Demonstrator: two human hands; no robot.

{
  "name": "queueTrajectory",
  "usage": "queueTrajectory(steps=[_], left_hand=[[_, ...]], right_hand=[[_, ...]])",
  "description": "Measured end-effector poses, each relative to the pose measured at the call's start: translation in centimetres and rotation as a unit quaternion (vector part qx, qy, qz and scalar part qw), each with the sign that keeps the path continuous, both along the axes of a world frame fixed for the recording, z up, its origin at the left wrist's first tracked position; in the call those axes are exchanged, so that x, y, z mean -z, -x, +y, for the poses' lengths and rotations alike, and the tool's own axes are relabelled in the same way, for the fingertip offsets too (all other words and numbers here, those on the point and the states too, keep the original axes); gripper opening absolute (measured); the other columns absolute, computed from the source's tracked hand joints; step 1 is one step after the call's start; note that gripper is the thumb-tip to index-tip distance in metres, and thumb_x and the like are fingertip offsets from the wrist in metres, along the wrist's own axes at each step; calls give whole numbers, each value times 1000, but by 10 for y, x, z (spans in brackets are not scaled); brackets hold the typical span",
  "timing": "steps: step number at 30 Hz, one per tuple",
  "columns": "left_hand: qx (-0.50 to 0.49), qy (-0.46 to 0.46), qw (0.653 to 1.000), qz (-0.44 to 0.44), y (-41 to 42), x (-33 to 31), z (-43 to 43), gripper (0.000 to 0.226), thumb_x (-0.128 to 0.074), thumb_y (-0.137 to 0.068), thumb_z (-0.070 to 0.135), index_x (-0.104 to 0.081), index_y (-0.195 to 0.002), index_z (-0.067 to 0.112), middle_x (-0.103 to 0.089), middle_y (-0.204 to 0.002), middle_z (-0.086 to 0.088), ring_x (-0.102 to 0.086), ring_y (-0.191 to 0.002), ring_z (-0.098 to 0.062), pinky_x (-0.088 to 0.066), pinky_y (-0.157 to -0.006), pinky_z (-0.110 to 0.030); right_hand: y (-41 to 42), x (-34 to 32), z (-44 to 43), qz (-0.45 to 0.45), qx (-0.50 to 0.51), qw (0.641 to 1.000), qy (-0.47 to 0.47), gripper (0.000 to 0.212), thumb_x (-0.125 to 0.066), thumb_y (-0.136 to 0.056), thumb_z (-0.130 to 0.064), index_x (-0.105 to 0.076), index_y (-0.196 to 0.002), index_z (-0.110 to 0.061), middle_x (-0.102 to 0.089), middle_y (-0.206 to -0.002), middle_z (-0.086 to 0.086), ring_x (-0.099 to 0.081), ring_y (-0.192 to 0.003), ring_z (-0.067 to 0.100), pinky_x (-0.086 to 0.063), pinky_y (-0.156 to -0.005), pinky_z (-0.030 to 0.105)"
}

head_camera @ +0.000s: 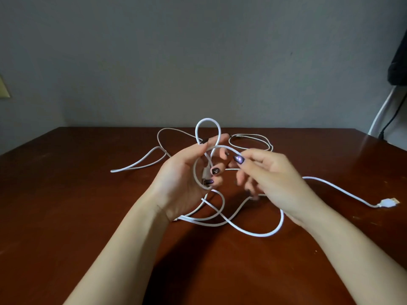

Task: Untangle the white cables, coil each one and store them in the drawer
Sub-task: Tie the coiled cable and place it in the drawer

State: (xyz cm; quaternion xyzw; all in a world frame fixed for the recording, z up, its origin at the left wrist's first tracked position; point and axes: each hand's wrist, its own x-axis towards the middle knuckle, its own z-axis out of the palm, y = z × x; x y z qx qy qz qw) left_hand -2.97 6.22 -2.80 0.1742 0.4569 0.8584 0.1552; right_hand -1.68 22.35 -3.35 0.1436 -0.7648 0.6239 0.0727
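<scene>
Cables [253, 233] sprawl in loose crossing loops on the table [66, 216] under both wrists. Above them, the left hand [185, 175] curls around a raised loop, probably to keep it open, while the right hand [271, 172] pinches a strand to work it free. Beyond lies a thinner cable [251, 139].

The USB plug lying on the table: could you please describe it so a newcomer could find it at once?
Start at the brown wooden table and look to its right side, beyond the right hand. There a white cable run ends in the USB plug, lying flat. It is the only cable end with a metal tip lying clear of the tangle.
</scene>
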Motion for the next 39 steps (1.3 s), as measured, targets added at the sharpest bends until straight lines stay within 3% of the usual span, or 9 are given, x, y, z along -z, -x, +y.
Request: queueTrajectory(steps=[3,9,11,13,17,21,27,32,39], left_hand=[[-35,87,995,30,-1,2,1,35,-35,-100,22,-55,-126,11,-57,-74,-2,-38,-51,-11,-22,-46,-21],[-30,217,976,8,-3,10,12,58,-21,-98,54,-58,-121,14,-62,-73,-11,-32,-48,-16,-18,-49,-24],[-6,215,977,-8,1,8,14,59,-20,-99,50,-54,-124,8,-59,-72,-15,-31,-46,-17,-22,-43,-16],[11,228,973,-27,8,6,18,53,-24,-100,39,-49,-128,3,-59,-65,-15,-37,-38,-19,-28,-34,-13],[53,201,977,-46,8,6,16,39,-24,-99,24,-55,-113,7,-66,-64,-9,-41,-36,-14,-28,-34,-14],[84,163,983,-19,1,10,11,32,-31,-94,14,-55,-111,3,-70,-80,-12,-41,-42,-15,-26,-39,-16],[102,214,971,40,-3,11,2,33,-28,-99,1,-56,-117,4,-72,-101,-11,-51,-53,-14,-34,-40,-20],[84,387,908,134,-9,5,5,34,-26,-105,17,-53,-122,4,-67,-60,12,-43,-45,-6,-29,-42,-19],[100,409,892,167,-11,6,6,43,-22,-105,27,-50,-118,-3,-66,-59,6,-32,-38,-11,-26,-37,-20]], right_hand=[[3,0,4,82,82,993,17,14,-57,-93,-19,-66,-82,-18,-48,-47,-8,-38,-41,2,-30,-44,11],[5,9,12,326,180,917,-143,7,-63,-87,-15,-69,-85,-18,-51,-56,-21,-52,-55,3,-35,-52,10],[6,7,14,379,195,887,-178,6,-65,-84,-8,-71,-85,-9,-49,-64,-31,-54,-63,-7,-35,-57,3],[8,7,16,414,203,863,-207,6,-66,-84,-7,-72,-84,-7,-58,-72,-22,-58,-69,-2,-40,-58,7],[10,10,18,425,200,854,-222,15,-61,-86,-20,-72,-82,-10,-69,-74,-3,-62,-64,14,-46,-56,28],[10,10,17,420,197,858,-219,19,-60,-85,-25,-73,-87,-11,-67,-73,-5,-55,-65,6,-41,-57,10],[12,12,20,464,209,832,-221,15,-74,-80,-19,-73,-88,-6,-57,-69,-6,-47,-64,6,-37,-61,4],[13,12,23,494,188,817,-232,14,-72,-81,-19,-73,-84,-6,-67,-72,4,-56,-64,13,-46,-55,19],[16,7,25,427,146,870,-201,17,-66,-81,-23,-74,-78,-7,-66,-72,-2,-59,-68,12,-44,-60,12]])
